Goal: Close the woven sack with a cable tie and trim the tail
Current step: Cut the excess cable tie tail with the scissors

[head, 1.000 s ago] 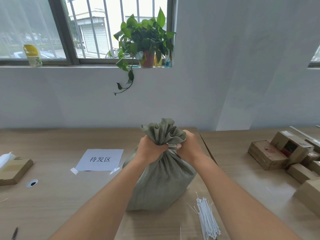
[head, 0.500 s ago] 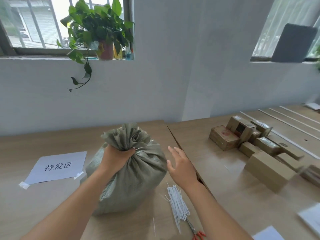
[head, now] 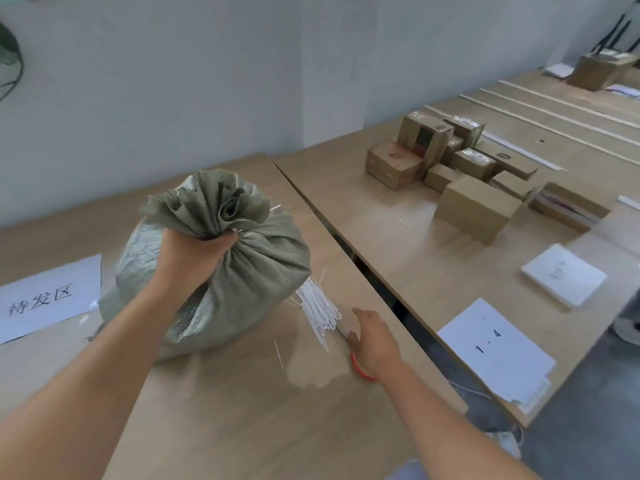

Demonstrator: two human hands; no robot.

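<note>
The left hand (head: 188, 252) is clenching the gathered neck of the woven sack (head: 239, 271), with the fingers wrapped tight around the bunched cloth, so the ruffled mouth is standing up just above the fist and the full body is bulging below and around it. The right hand (head: 375, 336) is lying low with its fingers loosely spread and holding nothing. The bundle of cable ties (head: 318, 311) is lying just beyond and to the inner side of its fingertips, and the red-handled scissors (head: 360, 367) are partly hidden under its palm. Whether the hand is touching them I cannot tell.

The sack is looking grey-green, creased and well filled, sitting upright on the surface (head: 242, 410). The ties are white, thin and fanned out, one end tucked against the sack's side. A single loose tie (head: 278, 353) is lying between the two forearms.

The surface is pale wood. A paper label (head: 48, 299) is lying to the outer side of the left hand. Beyond a gap, past the right hand, a second surface (head: 433, 271) is carrying cardboard boxes (head: 478, 209) and a numbered sheet (head: 495, 348). A grey wall (head: 207, 81) is standing behind.
</note>
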